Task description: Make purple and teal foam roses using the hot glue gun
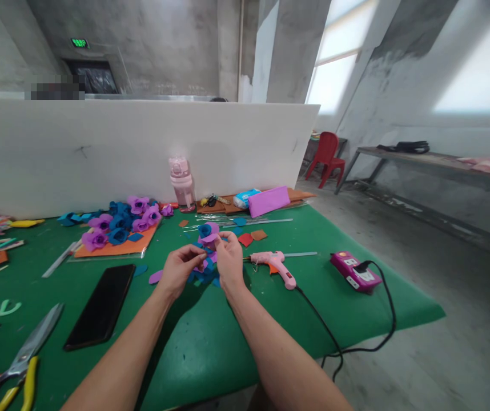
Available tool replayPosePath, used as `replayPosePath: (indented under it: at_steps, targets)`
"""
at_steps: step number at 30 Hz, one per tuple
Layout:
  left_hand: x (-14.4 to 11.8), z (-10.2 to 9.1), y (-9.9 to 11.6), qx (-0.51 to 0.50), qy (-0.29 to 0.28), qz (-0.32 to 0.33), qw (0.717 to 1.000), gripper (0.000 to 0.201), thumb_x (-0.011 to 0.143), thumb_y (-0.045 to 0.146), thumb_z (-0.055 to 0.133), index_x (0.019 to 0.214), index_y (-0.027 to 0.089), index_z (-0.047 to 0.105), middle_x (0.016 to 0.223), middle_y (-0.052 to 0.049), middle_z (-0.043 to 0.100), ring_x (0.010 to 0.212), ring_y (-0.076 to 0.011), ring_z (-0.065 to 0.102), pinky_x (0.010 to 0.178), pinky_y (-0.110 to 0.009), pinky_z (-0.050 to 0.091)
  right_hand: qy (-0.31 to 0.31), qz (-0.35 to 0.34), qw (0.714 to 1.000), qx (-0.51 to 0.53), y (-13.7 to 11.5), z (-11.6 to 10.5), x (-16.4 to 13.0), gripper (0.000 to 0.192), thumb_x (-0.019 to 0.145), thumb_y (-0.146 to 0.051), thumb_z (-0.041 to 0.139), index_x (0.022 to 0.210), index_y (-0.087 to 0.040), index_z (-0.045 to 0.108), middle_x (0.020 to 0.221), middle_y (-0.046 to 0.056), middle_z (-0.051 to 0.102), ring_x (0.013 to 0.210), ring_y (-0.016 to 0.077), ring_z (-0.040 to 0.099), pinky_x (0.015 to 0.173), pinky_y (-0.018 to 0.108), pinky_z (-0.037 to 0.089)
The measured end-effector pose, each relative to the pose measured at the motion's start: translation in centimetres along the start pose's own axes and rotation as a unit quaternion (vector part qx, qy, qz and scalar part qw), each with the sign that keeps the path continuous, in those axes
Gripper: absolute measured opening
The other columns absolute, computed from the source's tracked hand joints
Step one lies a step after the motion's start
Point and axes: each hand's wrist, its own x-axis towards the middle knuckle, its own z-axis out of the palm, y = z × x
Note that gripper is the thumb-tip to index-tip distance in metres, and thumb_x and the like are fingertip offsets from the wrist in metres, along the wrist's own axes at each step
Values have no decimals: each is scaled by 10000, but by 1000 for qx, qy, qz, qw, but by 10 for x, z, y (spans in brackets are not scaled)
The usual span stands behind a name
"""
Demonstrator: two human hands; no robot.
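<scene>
Currently:
Hands: left hand (179, 268) and right hand (229, 260) both pinched on purple-and-blue foam flower (208, 234).
Surface: green felt table mat (211, 337) beneath them.
Room: white partition board (142, 148) beyond them.

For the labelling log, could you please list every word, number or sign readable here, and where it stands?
Green exit sign over the far doorway: lit, characters too blurred to read.
Pink power strip on the green table: white markings, unreadable.
Pink water bottle: no legible text.
Nothing else carries readable writing.

Scissors (17, 365) handles cut off at bottom-left edge; wall sign (56, 90) blurred; green exit sign (79, 43) unreadable.
</scene>
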Motion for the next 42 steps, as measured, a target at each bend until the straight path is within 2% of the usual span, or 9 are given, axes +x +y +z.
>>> replayPosePath:
  at_steps: [7, 14, 30, 42]
  targets:
    - [0, -1, 0, 7, -7, 8, 1000, 178, 612, 277, 740, 672, 141, 642, 512, 22, 580, 484, -93, 516, 510, -210, 418, -16, 9, 998, 57, 1, 2, 0, 180, 742, -266, 592, 896, -184, 546, 636, -34, 646, 600, 125, 600, 629, 244, 456]
    - [-1, -1, 1, 11, -2, 1, 1000, 167, 619, 265, 730, 679, 139, 640, 510, 24, 585, 477, -88, 513, 505, -201, 404, -37, 5, 996, 77, 3, 2, 0, 133, 735, -226, 591, 848, -165, 626, 706, -5, 669, 627, 119, 598, 646, 237, 458]
    - [0, -1, -1, -6, 4, -6, 1000, 192, 592, 286, 743, 666, 141, 640, 504, 19, 601, 474, -99, 534, 509, -210, 425, -32, 3, 997, 65, 10, -1, 1, 120, 733, -234, 612, 833, -170, 632, 781, 10, 691, 684, 119, 609, 666, 234, 455]
    - [0, 0, -1, 4, 7, -5, 1000, 204, 587, 297, 745, 666, 138, 645, 507, 16, 598, 478, -99, 529, 512, -214, 424, -19, 7, 998, 59, 5, 0, -1, 129, 732, -235, 595, 837, -164, 618, 713, -12, 661, 633, 103, 569, 621, 215, 434]
